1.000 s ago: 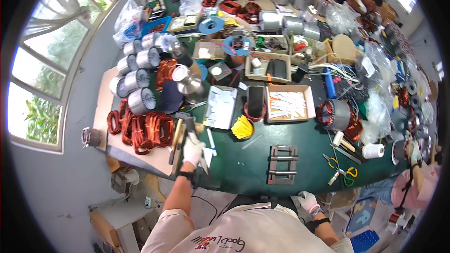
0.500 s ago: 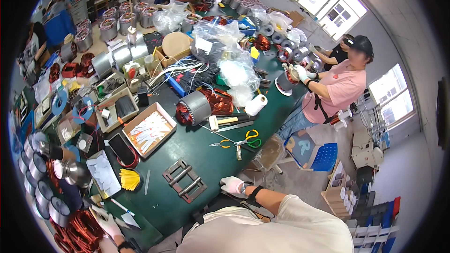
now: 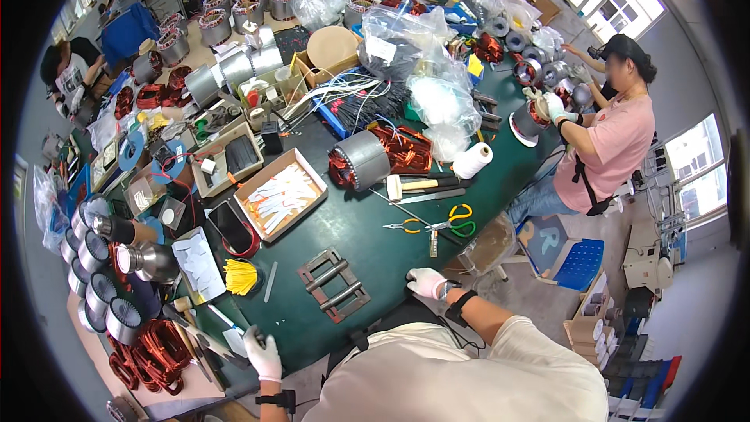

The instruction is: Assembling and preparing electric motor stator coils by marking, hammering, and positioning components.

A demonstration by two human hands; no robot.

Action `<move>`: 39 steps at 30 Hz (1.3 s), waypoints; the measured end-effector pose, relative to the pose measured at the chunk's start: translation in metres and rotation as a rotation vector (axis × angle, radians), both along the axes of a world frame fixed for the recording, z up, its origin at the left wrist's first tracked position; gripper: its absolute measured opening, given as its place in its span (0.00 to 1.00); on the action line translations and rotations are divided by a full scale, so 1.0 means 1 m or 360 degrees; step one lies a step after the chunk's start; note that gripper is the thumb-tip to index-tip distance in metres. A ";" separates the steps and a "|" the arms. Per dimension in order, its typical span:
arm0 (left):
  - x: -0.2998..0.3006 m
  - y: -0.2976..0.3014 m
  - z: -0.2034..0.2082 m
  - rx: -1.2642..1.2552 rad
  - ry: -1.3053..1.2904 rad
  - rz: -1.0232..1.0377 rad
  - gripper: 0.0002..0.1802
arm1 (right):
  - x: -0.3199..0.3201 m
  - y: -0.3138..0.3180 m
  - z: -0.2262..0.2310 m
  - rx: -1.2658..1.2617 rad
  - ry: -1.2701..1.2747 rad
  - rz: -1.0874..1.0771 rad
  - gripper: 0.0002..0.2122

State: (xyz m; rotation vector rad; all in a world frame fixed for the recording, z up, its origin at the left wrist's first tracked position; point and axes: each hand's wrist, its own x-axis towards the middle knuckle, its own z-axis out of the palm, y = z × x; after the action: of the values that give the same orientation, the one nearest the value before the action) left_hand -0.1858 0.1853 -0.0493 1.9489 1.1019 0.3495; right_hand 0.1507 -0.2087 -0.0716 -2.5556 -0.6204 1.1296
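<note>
My left hand point(image 3: 263, 353), in a white glove, is over the near left table edge with its fingers apart and nothing visible in it. Beside it are a white slip point(image 3: 235, 341) and a dark long-bladed tool point(image 3: 211, 341). Red-brown copper wire coils point(image 3: 156, 358) lie in a heap further left. My right hand point(image 3: 426, 283), also gloved, rests on the near table edge, fingers laid out and holding nothing I can see. Between the hands, a metal frame with two rods point(image 3: 334, 285) lies flat on the green table point(image 3: 297, 328).
Pliers point(image 3: 402, 227), scissors point(image 3: 461, 223), a hammer point(image 3: 414, 184) and a white thread spool point(image 3: 473, 161) lie ahead. A stator core point(image 3: 361, 161) sits behind. A carton of white strips point(image 3: 283, 195) and a yellow bundle point(image 3: 244, 276) stand left. A co-worker point(image 3: 609, 129) works at right.
My left hand has moved right, away from the copper coils, along the table edge. My right hand stays on the edge. The whole view has shifted, so the table contents sit further right.
</note>
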 end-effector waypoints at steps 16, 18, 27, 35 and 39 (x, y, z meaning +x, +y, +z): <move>0.373 -0.085 0.054 -0.0428 -0.0162 -0.0420 0.20 | 0.247 0.029 0.056 0.1053 -0.0442 -0.0186 0.13; 0.411 -0.070 0.039 -0.0533 -0.0061 -0.0333 0.21 | 0.279 0.044 0.072 0.1167 -0.0417 -0.0306 0.11; 0.507 -0.055 0.002 -0.1473 -0.0396 -0.0165 0.43 | 0.382 0.073 0.015 0.0435 -0.0763 -0.0115 0.19; 0.530 -0.063 0.015 -0.1687 -0.0450 0.0065 0.41 | 0.391 0.080 0.022 0.0414 -0.0688 -0.0095 0.26; 0.537 -0.067 0.019 -0.1688 -0.0511 0.0213 0.42 | 0.389 0.085 0.028 0.0495 -0.0735 -0.0142 0.23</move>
State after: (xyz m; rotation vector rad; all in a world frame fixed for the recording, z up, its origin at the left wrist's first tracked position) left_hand 0.3507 0.1183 -0.0306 0.8513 0.9164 0.0906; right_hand 0.5395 -0.1241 -0.0440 -2.5386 -0.7091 0.3695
